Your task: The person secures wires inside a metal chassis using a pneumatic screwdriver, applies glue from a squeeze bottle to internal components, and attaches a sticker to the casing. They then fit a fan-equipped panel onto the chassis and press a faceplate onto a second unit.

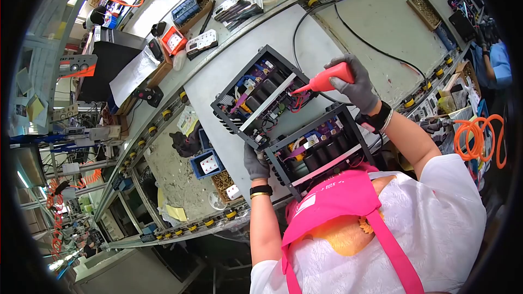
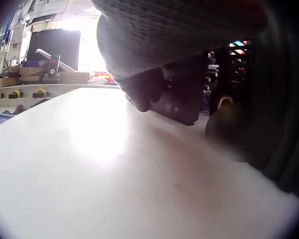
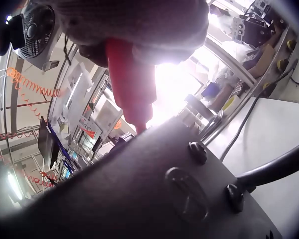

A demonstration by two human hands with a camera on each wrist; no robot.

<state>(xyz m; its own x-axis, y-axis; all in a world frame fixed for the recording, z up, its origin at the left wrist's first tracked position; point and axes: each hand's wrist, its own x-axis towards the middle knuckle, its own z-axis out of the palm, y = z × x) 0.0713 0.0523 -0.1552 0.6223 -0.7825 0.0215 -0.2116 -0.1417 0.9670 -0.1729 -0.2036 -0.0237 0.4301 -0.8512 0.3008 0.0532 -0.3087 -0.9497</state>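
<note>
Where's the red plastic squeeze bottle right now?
In the head view, the red plastic squeeze bottle is right of centre, gripped by the gray-gloved right hand, its nozzle over the right end of the upper black metal chassis.

Right fingers [image 1: 342,86] grip red bottle [image 1: 332,78], nozzle [image 1: 302,89] over open black case [image 1: 264,93].

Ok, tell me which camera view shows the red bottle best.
The head view: the red bottle shows, nozzle included, in the right hand. The right wrist view is closer, but hand and dark panel hide its ends. The left wrist view lacks it.
</note>
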